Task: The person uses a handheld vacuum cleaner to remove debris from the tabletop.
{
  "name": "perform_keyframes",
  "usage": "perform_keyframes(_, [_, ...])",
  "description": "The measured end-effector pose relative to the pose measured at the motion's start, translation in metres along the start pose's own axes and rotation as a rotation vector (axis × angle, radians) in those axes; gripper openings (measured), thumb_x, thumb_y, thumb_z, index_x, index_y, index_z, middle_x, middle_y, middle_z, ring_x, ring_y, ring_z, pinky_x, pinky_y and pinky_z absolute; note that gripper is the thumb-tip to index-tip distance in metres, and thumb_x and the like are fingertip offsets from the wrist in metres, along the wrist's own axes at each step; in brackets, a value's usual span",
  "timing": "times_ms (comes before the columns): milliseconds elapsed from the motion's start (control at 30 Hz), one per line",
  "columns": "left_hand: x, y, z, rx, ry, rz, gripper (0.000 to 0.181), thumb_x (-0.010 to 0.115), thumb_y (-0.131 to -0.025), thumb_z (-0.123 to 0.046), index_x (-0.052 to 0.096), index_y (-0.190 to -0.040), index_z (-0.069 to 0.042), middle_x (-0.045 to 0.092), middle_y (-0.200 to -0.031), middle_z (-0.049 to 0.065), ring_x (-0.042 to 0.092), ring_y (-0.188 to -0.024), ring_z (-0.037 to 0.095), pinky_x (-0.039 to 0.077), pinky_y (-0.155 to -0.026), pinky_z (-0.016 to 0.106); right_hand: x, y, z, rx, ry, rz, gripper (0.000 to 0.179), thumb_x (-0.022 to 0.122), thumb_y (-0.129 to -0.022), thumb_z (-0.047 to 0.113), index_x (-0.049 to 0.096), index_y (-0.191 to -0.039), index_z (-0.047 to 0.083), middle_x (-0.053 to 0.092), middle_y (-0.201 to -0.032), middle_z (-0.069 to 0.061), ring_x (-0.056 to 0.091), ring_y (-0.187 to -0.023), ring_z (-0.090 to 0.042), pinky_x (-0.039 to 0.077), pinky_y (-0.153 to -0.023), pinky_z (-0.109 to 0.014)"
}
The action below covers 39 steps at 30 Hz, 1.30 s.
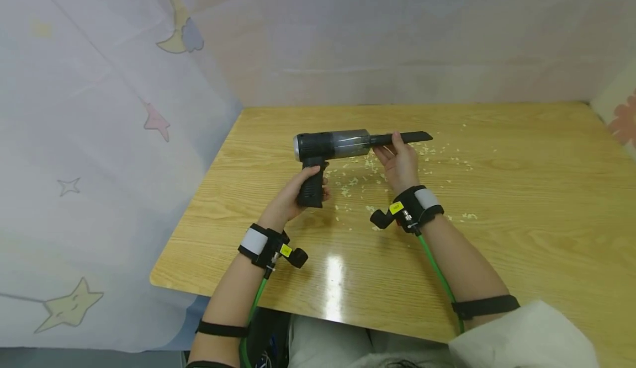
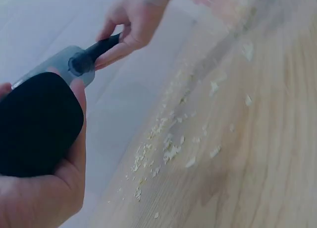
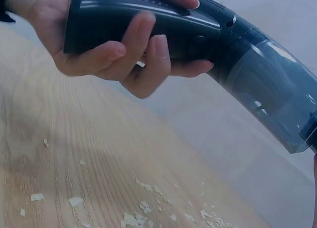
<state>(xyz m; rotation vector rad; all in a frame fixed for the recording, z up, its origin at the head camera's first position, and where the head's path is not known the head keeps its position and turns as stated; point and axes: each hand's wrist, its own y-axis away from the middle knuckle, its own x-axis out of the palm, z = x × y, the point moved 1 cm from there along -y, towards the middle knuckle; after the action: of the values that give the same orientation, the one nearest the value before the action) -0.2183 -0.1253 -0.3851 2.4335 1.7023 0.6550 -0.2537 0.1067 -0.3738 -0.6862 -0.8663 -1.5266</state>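
Above the table (image 1: 536,219), the handheld vacuum (image 1: 348,144) was held by the left hand (image 1: 292,192), fingers (image 1: 326,192) wrapped around its handle (image 1: 311,188), while the nozzle (image 1: 417,137) (pointing right) was pinched by the right hand (image 1: 403,168) above pale scraps (image 1: 354,181).

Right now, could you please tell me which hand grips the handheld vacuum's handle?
The left hand, wrapped round the black handle; the right hand holds the slim nozzle.

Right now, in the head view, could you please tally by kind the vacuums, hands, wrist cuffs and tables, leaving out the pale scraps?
Handheld vacuum: 1
Left hand and right hand: 2
Left wrist cuff and right wrist cuff: 2
Table: 1
Total: 6
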Motion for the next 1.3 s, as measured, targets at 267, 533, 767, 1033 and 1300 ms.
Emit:
perform_keyframes(267, [-0.004, 0.007, -0.002, -0.023, 0.291, 0.191, 0.036, 0.033, -0.101, -0.041, 0.048, -0.118, -0.013, 0.053, -0.082, -0.002, 0.054, -0.062, 0.009, 0.048, -0.065, 0.025, 0.005, 0.006, -0.003, 0.011, -0.043, -0.026, 0.021, 0.047, -0.098, 0.019, 0.058, -0.093, 0.002, 0.060, -0.089, -0.009, 0.071, -0.079, -0.021, 0.058, -0.078, -0.029])
perform_keyframes(533, [-0.003, 0.015, -0.002, 0.003, 0.405, 0.334, 0.029, 0.050, -0.096, -0.040, 0.050, -0.106, -0.013, 0.053, -0.078, -0.002, 0.053, -0.060, 0.008, 0.049, -0.060, 0.022, 0.010, 0.010, -0.005, 0.048, -0.077, 0.047, 0.031, 0.044, -0.099, 0.028, 0.056, -0.106, 0.001, 0.067, -0.091, -0.010, 0.069, -0.085, -0.021, 0.057, -0.081, -0.027])
perform_keyframes(767, [-0.008, 0.021, 0.000, 0.025, 0.460, 0.373, 0.029, 0.055, -0.094, -0.034, 0.043, -0.106, -0.011, 0.053, -0.074, -0.003, 0.052, -0.060, 0.008, 0.048, -0.059, 0.021, 0.006, 0.009, -0.004, 0.095, -0.044, -0.008, 0.020, 0.059, -0.094, 0.021, 0.061, -0.107, 0.007, 0.057, -0.101, -0.003, 0.058, -0.099, -0.016, 0.049, -0.098, -0.023])
perform_keyframes(1033, [-0.014, 0.019, 0.003, 0.034, 0.467, 0.349, 0.029, 0.050, -0.097, -0.038, 0.051, -0.104, -0.010, 0.058, -0.085, -0.002, 0.059, -0.073, 0.008, 0.052, -0.064, 0.019, 0.005, 0.008, -0.002, 0.096, -0.008, -0.099, 0.010, 0.055, -0.095, 0.018, 0.058, -0.098, 0.010, 0.058, -0.093, -0.002, 0.057, -0.094, -0.014, 0.050, -0.095, -0.021])
perform_keyframes(1300, [-0.016, 0.019, 0.006, -0.003, 0.532, 0.402, 0.031, 0.051, -0.097, -0.037, 0.051, -0.107, -0.008, 0.059, -0.086, -0.001, 0.058, -0.075, 0.008, 0.051, -0.067, 0.019, 0.005, 0.009, -0.002, 0.096, -0.015, -0.138, 0.008, 0.054, -0.095, 0.016, 0.058, -0.096, 0.009, 0.060, -0.088, -0.002, 0.058, -0.092, -0.014, 0.051, -0.092, -0.023])
